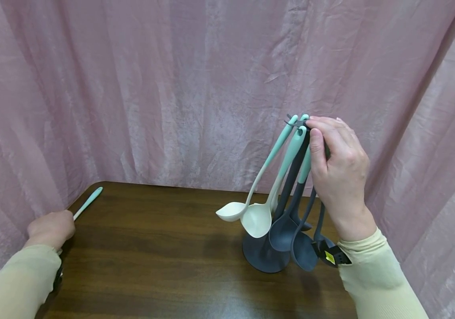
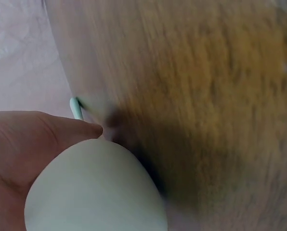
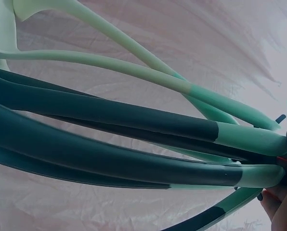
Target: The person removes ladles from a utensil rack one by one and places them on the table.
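At the table's left edge my left hand [image 1: 51, 228] grips a cream spoon close to its head. Its mint handle [image 1: 88, 203] points away from me, and in the left wrist view the rounded cream head [image 2: 97, 187] fills the lower part. My right hand [image 1: 343, 159] holds the top of a dark utensil stand [image 1: 265, 257], thumb on the near side, over the hook ring. From the hooks hang cream ladles [image 1: 257, 220] and dark grey ladles [image 1: 304, 252], several with mint handle ends [image 3: 252, 138]. The palm hides part of the ring.
The brown wooden table [image 1: 152, 252] has a rounded far left corner. Pink curtains [image 1: 187, 88] close off the back and both sides, near the table's edges. The hanging ladle heads spread out around the stand's round base.
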A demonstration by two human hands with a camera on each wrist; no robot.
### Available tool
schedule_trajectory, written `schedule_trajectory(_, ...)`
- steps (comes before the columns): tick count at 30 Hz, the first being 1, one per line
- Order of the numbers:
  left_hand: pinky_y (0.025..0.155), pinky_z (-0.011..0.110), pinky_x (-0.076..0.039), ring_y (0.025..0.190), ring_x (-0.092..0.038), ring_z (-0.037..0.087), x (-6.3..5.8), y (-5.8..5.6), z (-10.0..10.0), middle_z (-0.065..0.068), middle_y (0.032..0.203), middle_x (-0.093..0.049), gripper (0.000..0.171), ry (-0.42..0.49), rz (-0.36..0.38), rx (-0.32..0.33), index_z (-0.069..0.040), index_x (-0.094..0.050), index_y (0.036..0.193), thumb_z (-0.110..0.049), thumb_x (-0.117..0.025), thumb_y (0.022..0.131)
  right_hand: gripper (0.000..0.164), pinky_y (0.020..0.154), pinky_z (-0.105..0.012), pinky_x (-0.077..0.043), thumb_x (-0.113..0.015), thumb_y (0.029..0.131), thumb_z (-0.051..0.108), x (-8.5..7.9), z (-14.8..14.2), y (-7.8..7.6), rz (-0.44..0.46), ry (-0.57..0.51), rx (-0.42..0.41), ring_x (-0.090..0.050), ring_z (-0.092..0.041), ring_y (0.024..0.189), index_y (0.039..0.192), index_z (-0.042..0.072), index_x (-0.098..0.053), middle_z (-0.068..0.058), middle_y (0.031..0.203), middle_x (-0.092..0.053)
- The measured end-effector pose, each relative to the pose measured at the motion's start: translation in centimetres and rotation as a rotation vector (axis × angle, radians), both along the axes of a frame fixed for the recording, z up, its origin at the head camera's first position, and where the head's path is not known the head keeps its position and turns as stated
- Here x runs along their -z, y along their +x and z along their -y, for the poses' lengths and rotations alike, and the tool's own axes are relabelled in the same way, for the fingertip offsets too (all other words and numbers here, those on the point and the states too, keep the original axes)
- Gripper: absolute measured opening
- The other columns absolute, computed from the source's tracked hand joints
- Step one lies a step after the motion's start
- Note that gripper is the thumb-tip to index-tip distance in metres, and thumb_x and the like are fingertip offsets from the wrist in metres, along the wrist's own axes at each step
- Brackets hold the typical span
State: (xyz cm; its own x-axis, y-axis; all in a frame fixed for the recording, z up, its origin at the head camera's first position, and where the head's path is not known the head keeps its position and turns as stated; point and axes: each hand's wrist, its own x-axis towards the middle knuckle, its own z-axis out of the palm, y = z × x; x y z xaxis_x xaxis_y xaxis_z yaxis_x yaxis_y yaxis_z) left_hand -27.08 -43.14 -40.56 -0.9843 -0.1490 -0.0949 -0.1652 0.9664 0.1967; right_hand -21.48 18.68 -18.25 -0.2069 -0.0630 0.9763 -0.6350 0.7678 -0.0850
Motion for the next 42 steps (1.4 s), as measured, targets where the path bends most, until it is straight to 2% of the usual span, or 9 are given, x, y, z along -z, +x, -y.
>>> schedule_trajectory(5,0.053,0.053,-0.046,0.066,-0.058,0.042,-0.1,0.0,-0.2,0.023,0.073,-0.06,0.017,0.003,-0.012,-0.005,-0.001,-0.065,0.077,-0.001,-0.051,0.086,0.026,0.111,-0.038,-0.038,-0.054,0.103,0.017,0.0,0.0,0.1,0.003,-0.001,0.001,-0.064,-0.027,0.114,0.116,0.003,-0.074,-0.009,0.117,-0.072)
schedule_trajectory(9,0.053,0.058,-0.046,0.067,-0.058,0.048,-0.4,-0.1,-0.5,0.027,0.075,-0.061,0.018,-0.003,-0.052,0.003,0.001,-0.066,0.078,0.0,-0.05,0.086,0.027,0.111,-0.037,-0.037,-0.054,0.104,0.017,-0.1,0.1,0.4,0.006,-0.005,0.001,-0.064,-0.028,0.114,0.116,0.003,-0.073,-0.009,0.117,-0.072)
schedule_trajectory(16,0.048,0.055,-0.044,0.062,-0.057,0.043,-1.3,-0.3,-2.0,0.024,0.072,-0.059,0.016,-0.019,-0.136,0.012,0.0,-0.065,0.079,-0.006,-0.055,0.089,0.027,0.111,-0.038,-0.038,-0.054,0.104,0.017,-0.3,0.3,0.8,0.005,-0.008,0.004,-0.064,-0.028,0.114,0.115,0.002,-0.073,-0.01,0.117,-0.072)
schedule_trajectory(20,0.047,0.056,-0.043,0.062,-0.056,0.047,-2.0,-0.5,-3.3,0.026,0.074,-0.058,0.021,-0.038,-0.21,0.026,0.003,-0.062,0.083,-0.016,-0.062,0.09,0.027,0.111,-0.038,-0.037,-0.054,0.104,0.016,-0.3,0.2,0.7,0.005,-0.008,0.005,-0.064,-0.028,0.114,0.116,0.002,-0.073,-0.01,0.117,-0.072)
schedule_trajectory(27,0.05,0.06,-0.044,0.071,-0.057,0.053,-2.7,-0.9,-6.1,0.031,0.082,-0.057,0.027,-0.099,-0.351,0.096,0.009,-0.06,0.095,-0.017,-0.063,0.091,0.027,0.111,-0.037,-0.038,-0.054,0.103,0.015,-0.3,0.3,0.8,-0.003,-0.009,-0.001,-0.064,-0.029,0.114,0.115,0.001,-0.073,-0.011,0.116,-0.072)
schedule_trajectory(30,0.058,0.066,-0.046,0.082,-0.056,0.058,-3.2,-0.9,-7.4,0.036,0.093,-0.058,0.034,-0.108,-0.372,0.104,0.011,-0.06,0.109,-0.019,-0.063,0.092,0.026,0.11,-0.038,-0.039,-0.054,0.103,0.014,-0.4,0.5,1.0,-0.017,-0.008,-0.007,-0.064,-0.03,0.113,0.114,0.0,-0.073,-0.012,0.115,-0.072)
schedule_trajectory(34,0.069,0.069,-0.046,0.096,-0.053,0.06,-4.1,-0.7,-9.2,0.037,0.11,-0.057,0.045,-0.111,-0.335,0.119,0.009,-0.056,0.125,-0.024,-0.064,0.095,0.026,0.109,-0.038,-0.039,-0.053,0.103,0.013,-0.5,0.6,1.1,-0.023,-0.008,-0.013,-0.064,-0.03,0.112,0.113,0.0,-0.073,-0.013,0.115,-0.072)
schedule_trajectory(39,0.072,0.068,-0.047,0.1,-0.053,0.058,-5.0,-0.6,-11.2,0.035,0.118,-0.056,0.047,-0.12,-0.343,0.161,0.008,-0.056,0.127,-0.028,-0.063,0.098,0.027,0.11,-0.038,-0.039,-0.053,0.103,0.014,-0.4,0.6,0.9,-0.017,-0.006,-0.014,-0.064,-0.029,0.113,0.114,0.001,-0.074,-0.012,0.115,-0.072)
schedule_trajectory(42,0.07,0.067,-0.047,0.099,-0.055,0.057,-5.2,-0.6,-12.7,0.034,0.116,-0.058,0.046,-0.13,-0.424,0.191,0.007,-0.058,0.125,-0.028,-0.065,0.097,0.027,0.11,-0.038,-0.038,-0.054,0.103,0.015,-0.3,0.5,0.6,-0.009,-0.006,-0.01,-0.064,-0.028,0.114,0.115,0.002,-0.074,-0.011,0.116,-0.072)
